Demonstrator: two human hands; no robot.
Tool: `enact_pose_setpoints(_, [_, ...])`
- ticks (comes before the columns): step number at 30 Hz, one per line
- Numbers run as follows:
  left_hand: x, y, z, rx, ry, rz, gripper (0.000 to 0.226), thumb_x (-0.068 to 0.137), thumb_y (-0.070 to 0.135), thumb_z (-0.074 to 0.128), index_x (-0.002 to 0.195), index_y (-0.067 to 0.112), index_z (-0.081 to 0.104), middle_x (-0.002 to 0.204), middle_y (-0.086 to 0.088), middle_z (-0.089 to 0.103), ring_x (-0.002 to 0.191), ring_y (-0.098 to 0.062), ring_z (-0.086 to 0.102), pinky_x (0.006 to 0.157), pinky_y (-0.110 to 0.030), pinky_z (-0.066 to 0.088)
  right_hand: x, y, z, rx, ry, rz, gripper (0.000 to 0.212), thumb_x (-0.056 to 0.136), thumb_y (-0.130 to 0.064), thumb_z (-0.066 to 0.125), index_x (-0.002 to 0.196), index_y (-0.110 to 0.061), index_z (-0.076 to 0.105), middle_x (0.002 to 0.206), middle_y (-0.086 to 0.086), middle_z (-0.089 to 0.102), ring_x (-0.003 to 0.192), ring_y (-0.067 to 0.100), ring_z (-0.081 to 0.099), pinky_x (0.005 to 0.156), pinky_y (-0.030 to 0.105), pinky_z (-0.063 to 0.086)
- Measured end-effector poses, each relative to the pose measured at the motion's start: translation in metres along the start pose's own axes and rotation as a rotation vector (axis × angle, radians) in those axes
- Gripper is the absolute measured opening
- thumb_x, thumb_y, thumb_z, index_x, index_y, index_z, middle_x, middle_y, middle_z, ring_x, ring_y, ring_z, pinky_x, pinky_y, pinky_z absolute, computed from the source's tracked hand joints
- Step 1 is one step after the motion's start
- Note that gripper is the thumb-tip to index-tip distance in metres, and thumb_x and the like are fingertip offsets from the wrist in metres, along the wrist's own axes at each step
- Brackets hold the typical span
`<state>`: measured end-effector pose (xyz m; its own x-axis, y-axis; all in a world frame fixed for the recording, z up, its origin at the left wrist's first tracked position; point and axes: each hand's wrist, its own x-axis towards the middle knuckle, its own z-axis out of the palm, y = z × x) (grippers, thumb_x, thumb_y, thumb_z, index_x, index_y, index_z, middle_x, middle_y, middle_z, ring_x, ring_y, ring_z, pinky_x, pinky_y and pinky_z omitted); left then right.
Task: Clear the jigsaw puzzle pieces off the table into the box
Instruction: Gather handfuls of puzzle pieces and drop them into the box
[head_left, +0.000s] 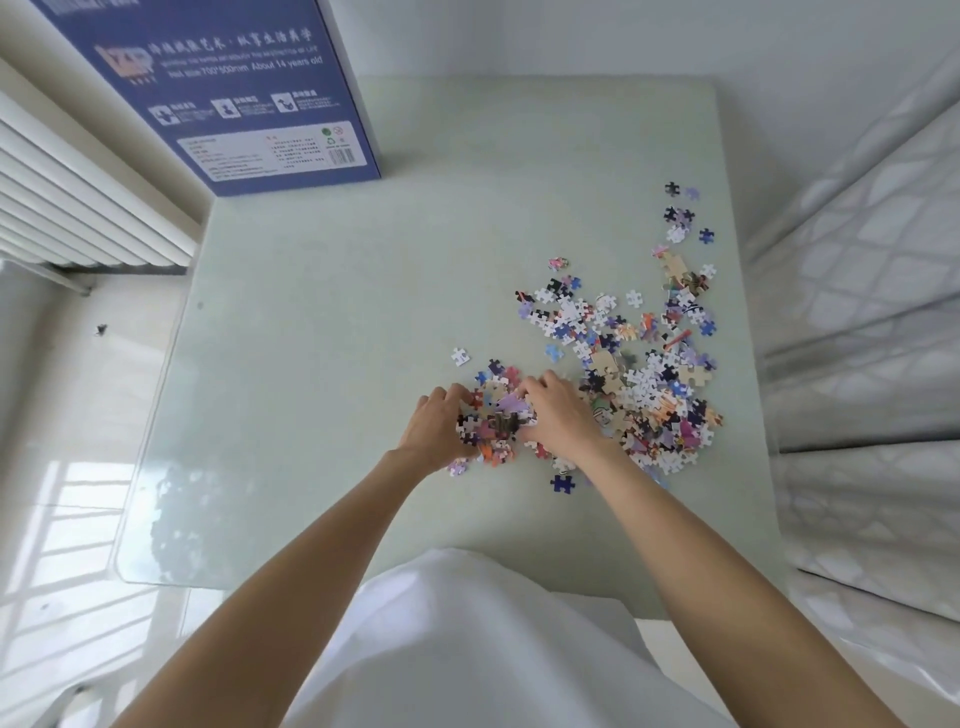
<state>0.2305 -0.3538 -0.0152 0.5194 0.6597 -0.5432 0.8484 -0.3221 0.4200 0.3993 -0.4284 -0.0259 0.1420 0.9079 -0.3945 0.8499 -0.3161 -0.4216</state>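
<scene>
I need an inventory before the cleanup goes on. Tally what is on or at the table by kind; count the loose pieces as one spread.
Puzzle box, standing at the far left corner: 1
Spread of jigsaw pieces on the table, too many to count singly: 1
Hands gathering a heap of pieces: 2, left hand and right hand
Total: 4

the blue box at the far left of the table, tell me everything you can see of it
The blue box looks like flat cardboard with white edges. The face in view is printed with white text, icons and a white label panel bearing a barcode. It stands tilted at the table's far left corner, its top cut off by the frame. Neither of the hands touches it, and no pieces lie against it.
</scene>
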Motion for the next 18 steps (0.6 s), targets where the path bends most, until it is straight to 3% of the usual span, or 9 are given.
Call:
enact_pose_setpoints(6, [-0.001, 0.002, 0.000, -0.012, -0.009, -0.018, 0.052, 0.073, 0.026, 0.076, 0.119, 0.017, 0.053, 0.114, -0.008, 0.048, 0.106, -0.027, 0.047, 0.079, -0.024, 0.034, -0.002, 0.000, -0.005, 0.051, 0.038, 0.007, 0.054, 0.079, -0.024, 0.073, 0.125, -0.012, 0.046, 0.113, 0.008, 0.050, 0.103, 0.023, 0.051, 0.079, 0.025, 0.040])
enact_pose_setpoints(12, [-0.002, 0.003, -0.005, -0.042, -0.027, -0.010, 0.046, 0.074, 0.023, 0.076, 0.113, 0.013, 0.056, 0.112, -0.007, 0.051, 0.096, -0.026, 0.054, 0.074, -0.024, 0.037, 0.000, -0.014, -0.004, -0.042, 0.013, 0.016, 0.089, 0.070, -0.048, 0.075, 0.140, -0.021, 0.026, 0.120, 0.008, 0.042, 0.104, 0.024, 0.047, 0.078, 0.034, 0.051])
enact_pose_setpoints(18, [-0.002, 0.002, -0.008, -0.108, -0.039, -0.030, 0.041, 0.073, 0.021, 0.076, 0.107, 0.014, 0.055, 0.103, -0.006, 0.064, 0.088, -0.024, 0.057, 0.068, -0.026, 0.038, 0.008, -0.021, -0.001, -0.086, -0.007, 0.017, 0.080, 0.069, -0.044, 0.075, 0.130, -0.011, 0.036, 0.121, 0.008, 0.050, 0.098, 0.023, 0.054, 0.077, 0.033, 0.051])
